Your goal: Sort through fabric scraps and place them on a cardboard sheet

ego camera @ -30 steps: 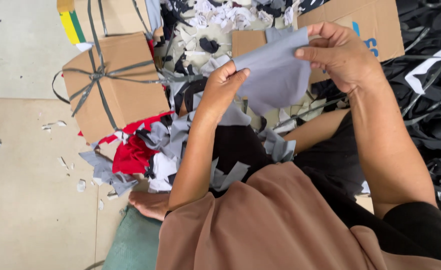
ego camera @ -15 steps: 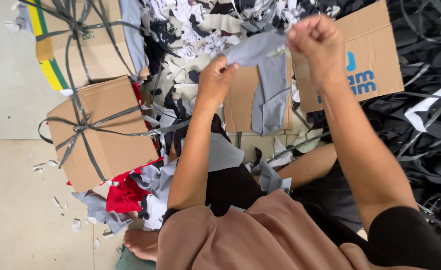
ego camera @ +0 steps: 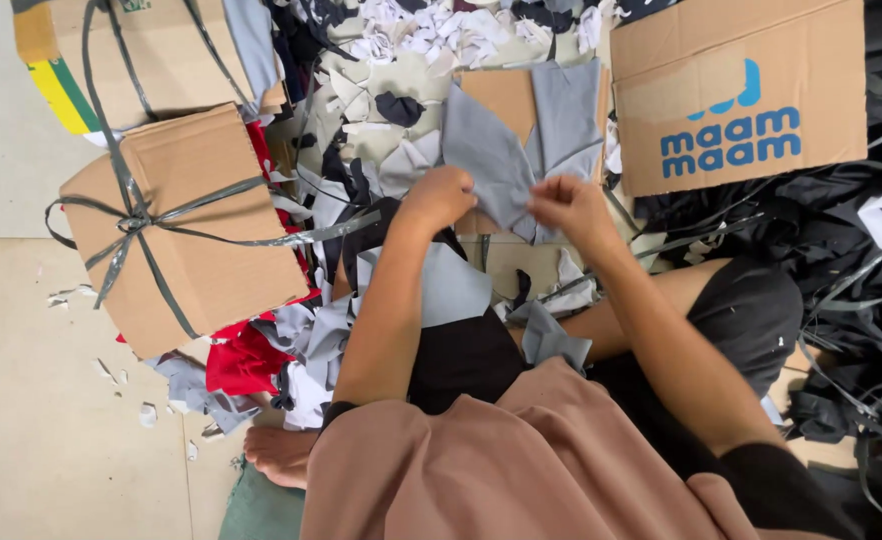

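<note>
Head view: the person sits on the floor (ego camera: 21, 400) amid fabric offcuts. The left hand (ego camera: 441, 197) and the right hand (ego camera: 566, 207) are both raised over the lap, close together, each with its grip pinched shut on the grey fabric piece (ego camera: 496, 165). That piece hangs between the two hands and spreads up and away from them, its far edge lying just before a second grey piece (ego camera: 566, 115) that rests against a cardboard sheet (ego camera: 506, 95).

To the left, near the left forearm, stands a cardboard box tied with grey strips (ego camera: 181, 230); red cloth (ego camera: 241, 360) lies by its near corner. To the far right is a printed cardboard box (ego camera: 741, 90), and beyond it on the right a heap of black fabric (ego camera: 841, 260). A scatter of white and grey scraps (ego camera: 411, 50) covers the far middle.
</note>
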